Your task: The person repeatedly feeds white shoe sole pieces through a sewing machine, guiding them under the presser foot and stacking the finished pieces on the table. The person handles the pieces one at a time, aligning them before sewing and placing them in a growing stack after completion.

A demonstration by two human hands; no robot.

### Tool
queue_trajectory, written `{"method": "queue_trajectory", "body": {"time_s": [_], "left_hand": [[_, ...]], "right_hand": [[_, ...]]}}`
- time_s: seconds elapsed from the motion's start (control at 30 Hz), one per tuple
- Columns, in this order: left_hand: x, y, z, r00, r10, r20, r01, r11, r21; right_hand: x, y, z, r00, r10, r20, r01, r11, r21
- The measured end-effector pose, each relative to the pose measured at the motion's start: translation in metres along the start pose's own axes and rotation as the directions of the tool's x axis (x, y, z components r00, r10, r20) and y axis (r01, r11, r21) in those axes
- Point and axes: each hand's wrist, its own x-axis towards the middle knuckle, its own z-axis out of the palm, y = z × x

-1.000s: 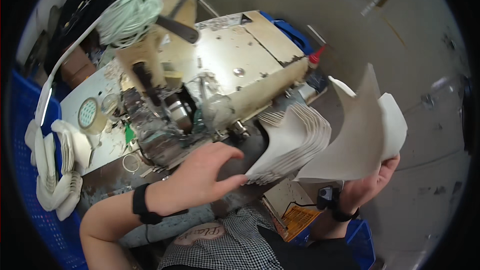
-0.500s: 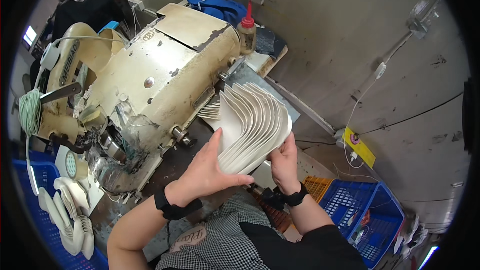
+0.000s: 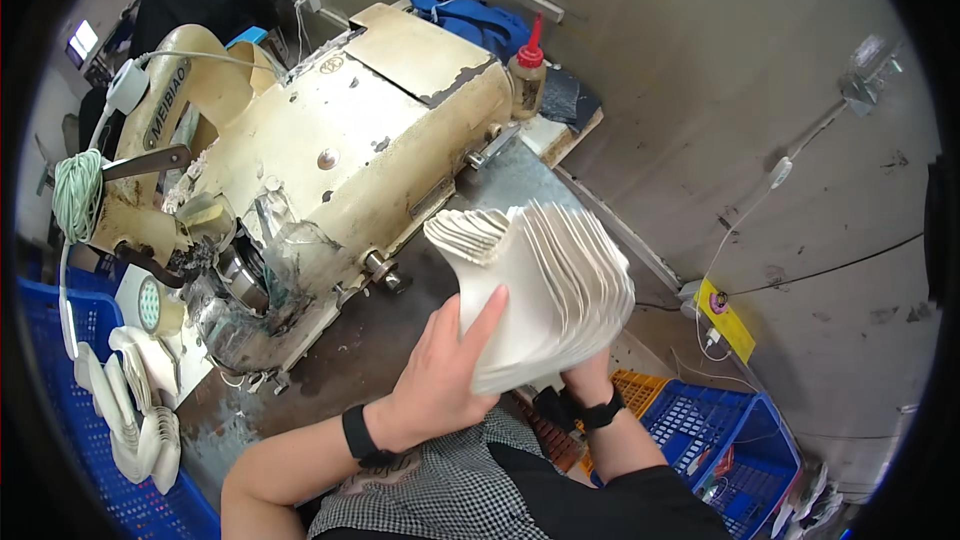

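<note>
A thick fanned stack of white flat cut pieces (image 3: 550, 290), like soft sheet material with curved edges, is between my two hands over the bench front. My left hand (image 3: 445, 365) grips its left side, thumb lying flat on the top piece and fingers behind. My right hand (image 3: 590, 372) holds the stack from below at the right; its fingers are mostly hidden behind the pieces. The upper edges spread apart in layers, with a second fanned group at the upper left. Just beyond stands a cream machine (image 3: 340, 140) with chipped paint, apart from the stack.
A red-capped bottle (image 3: 528, 80) stands behind the machine, near a blue cloth (image 3: 470, 22). At the left, more white pieces (image 3: 140, 420) lie by a blue crate (image 3: 60, 340) and a tape roll (image 3: 155, 305). Blue (image 3: 735, 470) and orange crates (image 3: 640, 392) sit at lower right.
The stack has tilted and turned, showing more of its flat front face. My right hand has slipped lower behind it. The whole view has shifted slightly.
</note>
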Motion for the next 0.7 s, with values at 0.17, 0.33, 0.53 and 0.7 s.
{"method": "queue_trajectory", "body": {"time_s": [0.17,0.33,0.53,0.7], "left_hand": [[-0.031,0.005,-0.012,0.986,0.135,-0.097,-0.139,0.99,-0.034],[-0.107,-0.009,-0.046,0.98,-0.042,-0.196,-0.037,0.923,-0.384],[-0.182,0.0,-0.075,0.877,-0.129,-0.464,0.205,0.972,0.116],[-0.244,0.016,-0.068,0.6,-0.393,-0.697,0.108,0.903,-0.416]], "right_hand": [[-0.031,-0.031,0.007,0.88,-0.388,0.274,0.464,0.828,-0.316],[-0.036,-0.125,0.073,0.523,-0.77,0.365,0.835,0.549,-0.038],[-0.078,-0.18,0.157,0.17,-0.822,0.544,0.985,0.163,-0.062],[-0.14,-0.194,0.206,-0.083,-0.834,0.546,0.995,-0.037,0.093]]}}
